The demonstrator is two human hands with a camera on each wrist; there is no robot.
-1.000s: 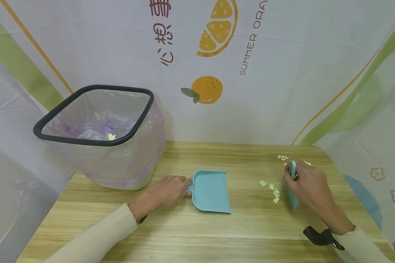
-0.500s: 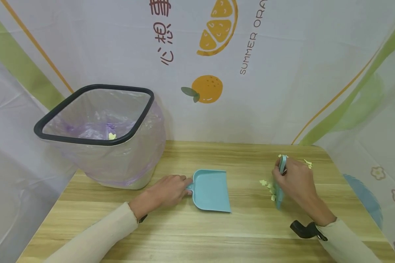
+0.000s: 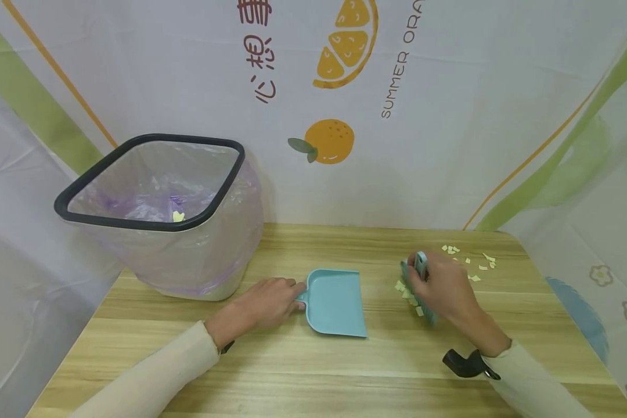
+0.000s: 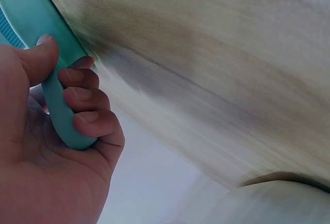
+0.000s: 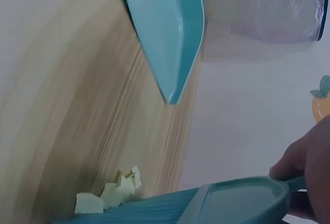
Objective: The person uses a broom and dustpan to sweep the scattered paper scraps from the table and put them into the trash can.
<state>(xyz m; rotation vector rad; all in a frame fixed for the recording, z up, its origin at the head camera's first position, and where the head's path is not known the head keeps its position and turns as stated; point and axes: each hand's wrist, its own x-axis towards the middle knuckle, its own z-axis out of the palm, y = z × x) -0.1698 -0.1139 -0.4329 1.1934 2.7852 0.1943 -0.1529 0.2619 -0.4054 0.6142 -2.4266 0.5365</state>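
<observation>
Blue dustpan (image 3: 336, 303) gripped by left hand (image 3: 274, 302), brush (image 5: 240, 201) by right hand (image 3: 444, 287) — some yellow scraps (image 5: 121, 190) between, against brush.

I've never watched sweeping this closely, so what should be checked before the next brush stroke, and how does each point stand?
1. Left hand grips the pan: ok.
2. Right hand holds the brush: ok.
3. Pan's open edge faces the brush: ok.
4. Near scraps lie between brush and pan: ok.
5. All scraps gathered: not ok; far scraps lie toward the table's far right corner.
6. Pan's edge flush with the table: cannot tell.
</observation>
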